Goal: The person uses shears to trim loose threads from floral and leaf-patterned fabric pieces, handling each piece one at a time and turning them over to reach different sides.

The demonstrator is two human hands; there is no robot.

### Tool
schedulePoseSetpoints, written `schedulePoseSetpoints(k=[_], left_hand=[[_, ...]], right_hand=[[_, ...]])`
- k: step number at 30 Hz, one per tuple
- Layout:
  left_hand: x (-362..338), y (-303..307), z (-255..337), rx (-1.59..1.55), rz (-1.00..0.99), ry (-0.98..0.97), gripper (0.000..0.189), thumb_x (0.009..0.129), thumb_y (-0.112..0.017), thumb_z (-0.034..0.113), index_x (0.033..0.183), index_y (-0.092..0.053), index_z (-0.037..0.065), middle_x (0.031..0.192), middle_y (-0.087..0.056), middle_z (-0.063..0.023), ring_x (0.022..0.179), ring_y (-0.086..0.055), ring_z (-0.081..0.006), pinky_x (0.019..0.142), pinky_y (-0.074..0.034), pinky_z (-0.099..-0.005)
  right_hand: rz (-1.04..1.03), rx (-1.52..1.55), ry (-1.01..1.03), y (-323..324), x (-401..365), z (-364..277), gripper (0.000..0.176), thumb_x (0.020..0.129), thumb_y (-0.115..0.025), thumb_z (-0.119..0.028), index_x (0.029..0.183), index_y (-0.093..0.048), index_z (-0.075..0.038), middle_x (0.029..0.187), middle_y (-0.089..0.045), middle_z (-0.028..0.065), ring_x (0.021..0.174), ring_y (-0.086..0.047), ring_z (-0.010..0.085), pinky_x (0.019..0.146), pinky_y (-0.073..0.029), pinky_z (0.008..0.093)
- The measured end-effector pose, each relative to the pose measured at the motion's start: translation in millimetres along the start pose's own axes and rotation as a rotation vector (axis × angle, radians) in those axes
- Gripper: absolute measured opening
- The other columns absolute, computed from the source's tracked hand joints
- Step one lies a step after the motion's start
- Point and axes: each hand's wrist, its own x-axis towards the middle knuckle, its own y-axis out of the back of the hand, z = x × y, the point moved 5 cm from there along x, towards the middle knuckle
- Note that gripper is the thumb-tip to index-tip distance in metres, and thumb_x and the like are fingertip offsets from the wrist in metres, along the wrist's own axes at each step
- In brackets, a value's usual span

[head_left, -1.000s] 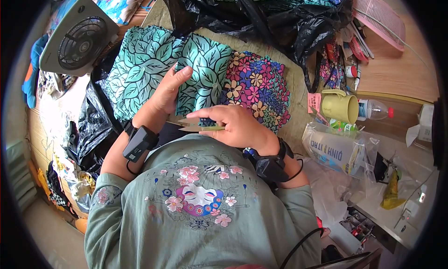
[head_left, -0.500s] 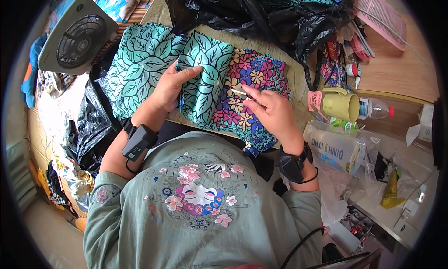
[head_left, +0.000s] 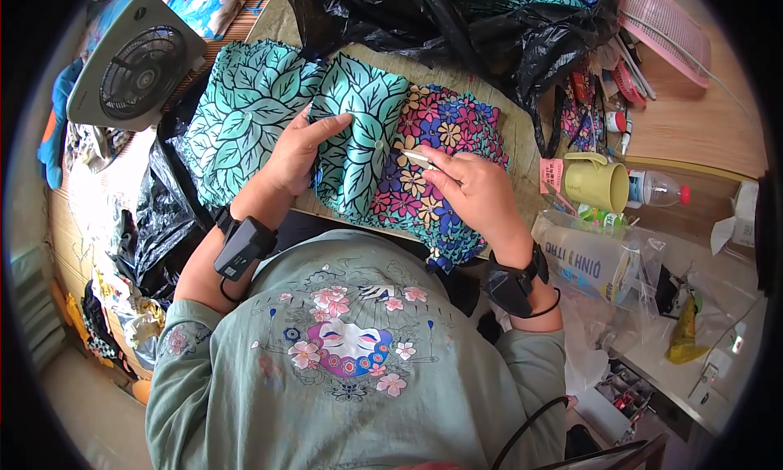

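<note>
My left hand [head_left: 295,153] grips a folded teal leaf-print cloth [head_left: 359,164], thumb on top and the other fingers out of sight beneath it. A small pale round spot shows on this fold. In my right hand [head_left: 477,194] are small silver thread snips [head_left: 416,157], blades pointing left toward the cloth and apparently together. They sit over a stack of flower-print cloth [head_left: 457,123] in pink, purple and yellow. To the left of my left hand lies a stack of teal leaf-print cloth [head_left: 245,115] with ruffled edges.
A black plastic bag [head_left: 473,42] holding more printed cloth lies at the back of the worktable [head_left: 526,180]. A grey fan [head_left: 139,74] stands at left. On the right are a yellow-green mug [head_left: 594,184], a plastic bottle [head_left: 656,189], a clear bag [head_left: 591,258] and a pink basket [head_left: 665,33].
The snips' blades, spread apart before, have come together, and my right hand has turned slightly. My left hand and the cloth stay in place.
</note>
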Motion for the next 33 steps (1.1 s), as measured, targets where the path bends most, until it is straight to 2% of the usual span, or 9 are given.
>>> schedulePoseSetpoints(k=[4,13,16,17,20,24,28,33], left_hand=[[-1.0,-1.0,0.0,-0.005,0.006,0.012,0.028,0.085,-0.056,0.009,0.112,-0.053,0.002,0.100,-0.063,-0.0068,0.086,-0.062,-0.0153,0.076,-0.051,-0.0290],[-0.4,0.4,-0.9,-0.002,0.007,-0.001,0.027,0.085,-0.056,0.009,0.111,-0.053,0.003,0.101,-0.063,-0.0058,0.089,-0.061,-0.0145,0.079,-0.049,-0.0289],[-0.9,0.6,0.3,0.009,0.022,0.001,0.026,0.085,-0.056,0.009,0.111,-0.053,0.004,0.101,-0.063,-0.0057,0.089,-0.061,-0.0145,0.079,-0.049,-0.0289],[-1.6,0.7,0.5,0.015,0.041,0.005,0.026,0.085,-0.056,0.009,0.111,-0.053,0.004,0.100,-0.063,-0.0057,0.089,-0.061,-0.0145,0.079,-0.049,-0.0288],[-1.6,0.4,0.0,0.020,0.059,0.007,0.026,0.085,-0.056,0.010,0.111,-0.053,0.004,0.100,-0.063,-0.0057,0.088,-0.061,-0.0145,0.078,-0.049,-0.0287],[-1.0,2.5,-1.2,0.021,0.060,0.005,0.027,0.085,-0.056,0.010,0.111,-0.053,0.004,0.099,-0.063,-0.0056,0.086,-0.061,-0.0144,0.077,-0.049,-0.0284],[-0.2,3.3,-0.5,0.017,0.044,0.004,0.028,0.085,-0.057,0.011,0.111,-0.053,0.003,0.098,-0.063,-0.0056,0.085,-0.061,-0.0144,0.077,-0.049,-0.0282],[3.7,8.1,-5.6,0.000,0.002,0.014,0.028,0.085,-0.057,0.011,0.111,-0.053,0.003,0.098,-0.063,-0.0060,0.085,-0.061,-0.0148,0.076,-0.049,-0.0285]], right_hand=[[-0.032,-0.028,0.004,3.1,2.3,-3.3,0.028,0.081,-0.062,-0.027,0.107,-0.065,-0.017,0.070,-0.059,0.0069,0.059,-0.057,0.0246,0.053,-0.046,0.0343],[-0.053,-0.017,-0.008,1.4,4.4,-1.8,0.029,0.081,-0.062,-0.026,0.109,-0.064,-0.017,0.072,-0.061,0.0083,0.061,-0.057,0.0268,0.054,-0.046,0.0345],[-0.040,0.082,-0.058,3.0,2.0,-0.5,0.032,0.081,-0.065,-0.019,0.112,-0.063,-0.014,0.069,-0.060,0.0057,0.060,-0.056,0.0143,0.055,-0.044,0.0275],[-0.038,0.080,-0.057,3.7,1.5,0.4,0.032,0.081,-0.065,-0.019,0.112,-0.063,-0.014,0.069,-0.060,0.0057,0.060,-0.056,0.0143,0.055,-0.044,0.0275],[0.233,0.426,-0.252,15.3,-6.5,21.2,0.031,0.082,-0.066,-0.015,0.112,-0.061,-0.006,0.081,-0.065,0.0029,0.072,-0.057,0.0064,0.064,-0.045,0.0234],[0.379,0.533,-0.330,14.3,-7.9,64.0,0.031,0.083,-0.066,-0.013,0.109,-0.060,0.001,0.092,-0.065,0.0016,0.083,-0.055,0.0034,0.074,-0.044,0.0213],[0.264,0.517,-0.458,10.0,-4.7,79.7,0.030,0.081,-0.067,-0.013,0.106,-0.060,0.003,0.093,-0.064,0.0007,0.084,-0.055,0.0039,0.077,-0.043,0.0206],[0.316,0.510,-0.466,9.2,4.7,71.6,0.028,0.081,-0.067,-0.013,0.104,-0.061,0.002,0.091,-0.064,0.0006,0.084,-0.055,0.0039,0.076,-0.043,0.0199]])
